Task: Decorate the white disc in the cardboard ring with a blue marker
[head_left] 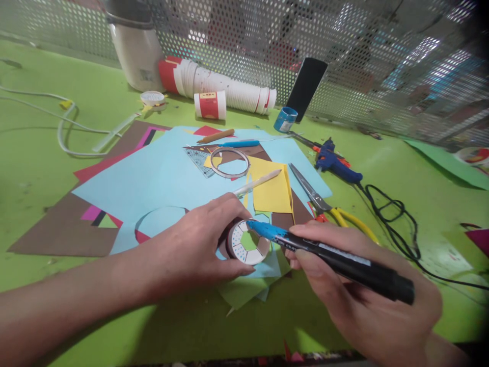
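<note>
My left hand [202, 237] is wrapped round a small round piece [240, 251] with a white ring on top, split by black lines into sections, some with blue dots. A green shape shows in the ring's middle. In my right hand [355, 285] is a black marker [344, 262] with a blue front end, its tip at the upper edge of the white ring. Beneath lie pale blue sheets [153, 168], a yellow sheet [269, 191] and brown paper [57, 224]. A white pencil [260, 183] lies just beyond my left hand.
Scissors [311, 191] with yellow handles and a blue glue gun [336, 162] with a black cord lie at right. Behind are stacked paper cups [229, 86], a red-and-white cup [210, 105], a blue jar [285, 120], a leaning phone [307, 87] and a perforated screen [362, 66].
</note>
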`<action>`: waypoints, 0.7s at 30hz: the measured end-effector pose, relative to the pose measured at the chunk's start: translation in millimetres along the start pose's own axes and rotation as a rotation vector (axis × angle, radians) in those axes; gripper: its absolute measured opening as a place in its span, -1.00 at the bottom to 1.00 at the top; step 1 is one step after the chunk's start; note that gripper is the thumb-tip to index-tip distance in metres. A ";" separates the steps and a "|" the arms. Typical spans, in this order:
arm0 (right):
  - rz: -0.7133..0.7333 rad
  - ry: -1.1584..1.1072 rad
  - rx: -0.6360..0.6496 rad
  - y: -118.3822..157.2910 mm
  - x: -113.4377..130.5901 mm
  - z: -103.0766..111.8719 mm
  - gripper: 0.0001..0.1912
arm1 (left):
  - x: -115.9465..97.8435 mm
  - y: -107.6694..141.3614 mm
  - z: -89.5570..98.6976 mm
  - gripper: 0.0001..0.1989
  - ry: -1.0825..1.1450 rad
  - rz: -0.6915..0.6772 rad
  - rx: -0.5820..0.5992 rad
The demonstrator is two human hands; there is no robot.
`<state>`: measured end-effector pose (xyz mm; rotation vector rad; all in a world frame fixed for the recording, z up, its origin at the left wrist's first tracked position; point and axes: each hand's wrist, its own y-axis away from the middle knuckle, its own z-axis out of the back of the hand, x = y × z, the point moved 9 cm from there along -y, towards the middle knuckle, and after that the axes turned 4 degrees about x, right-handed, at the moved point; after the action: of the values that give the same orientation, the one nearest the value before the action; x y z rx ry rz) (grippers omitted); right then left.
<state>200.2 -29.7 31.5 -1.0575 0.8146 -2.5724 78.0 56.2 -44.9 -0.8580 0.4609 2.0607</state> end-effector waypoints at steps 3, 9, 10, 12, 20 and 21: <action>-0.022 -0.012 -0.003 1.5 -2.5 0.0 -0.85 | 0.1 -0.6 0.2 -0.65 -0.003 -0.005 -0.008; -0.032 -0.030 -0.009 3.6 -3.2 1.5 -0.84 | -0.9 -0.4 0.9 -0.65 -0.021 -0.027 -0.019; -0.026 -0.029 -0.011 3.7 -3.0 1.9 -0.83 | -1.0 0.0 0.8 -0.65 -0.022 -0.027 -0.018; -0.026 -0.033 -0.012 3.6 -3.8 2.0 -0.80 | -1.5 0.9 1.0 -0.66 -0.023 -0.028 -0.021; -0.044 -0.040 -0.030 3.4 -6.7 0.0 -0.77 | -2.3 -0.5 -0.6 -0.68 -0.026 -0.014 0.002; -0.038 -0.034 -0.036 3.5 -5.9 0.2 -0.77 | -2.4 -0.5 -0.4 -0.68 -0.033 -0.015 -0.001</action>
<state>204.7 -30.2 26.2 -1.1353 0.8438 -2.5721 79.5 55.0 -43.5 -0.8250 0.4343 2.0582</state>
